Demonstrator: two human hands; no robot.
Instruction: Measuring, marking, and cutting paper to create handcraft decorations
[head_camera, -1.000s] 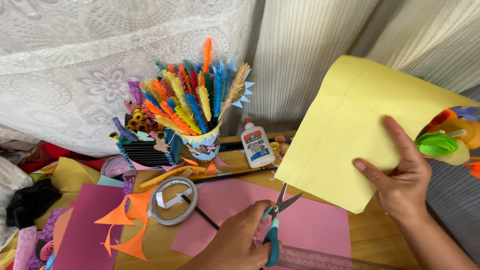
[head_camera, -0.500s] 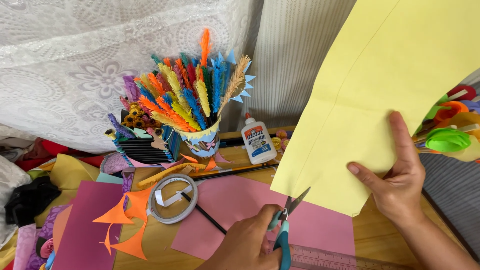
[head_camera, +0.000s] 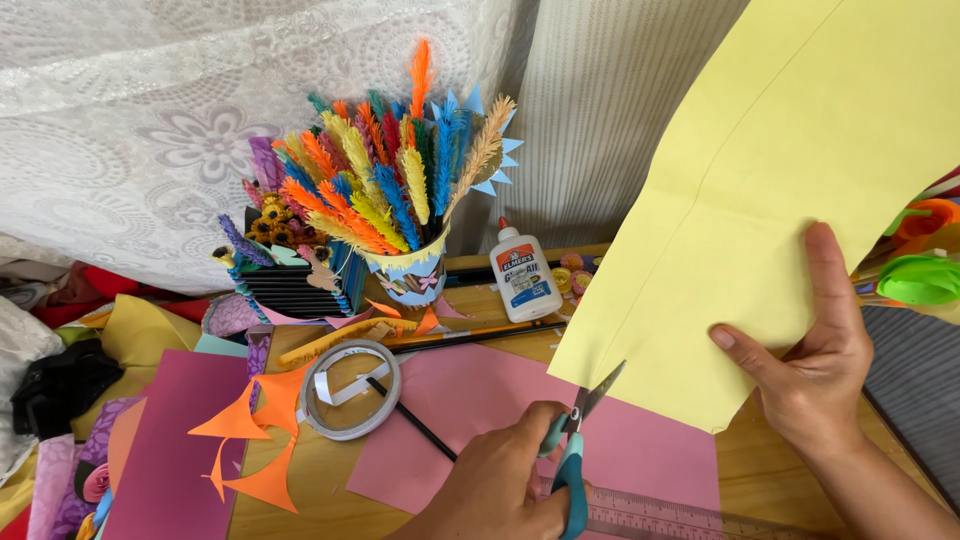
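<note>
Scissors at the lower edge of the yellow sheet, cut about to start.

Your left hand (head_camera: 500, 490) has its grip closed through the teal handles of the scissors (head_camera: 578, 440), blades parted at the sheet's bottom edge. Your right hand (head_camera: 810, 360) pinches the yellow paper sheet (head_camera: 780, 190), thumb in front and fingers behind, holding it raised above the counter (head_camera: 320, 480) and the pink paper (head_camera: 480, 400). Keep the sheet taut near the blades, feed paper deep into the blades, and steer with the paper hand. The glue bottle (head_camera: 520, 272) stands behind, apart.
</note>
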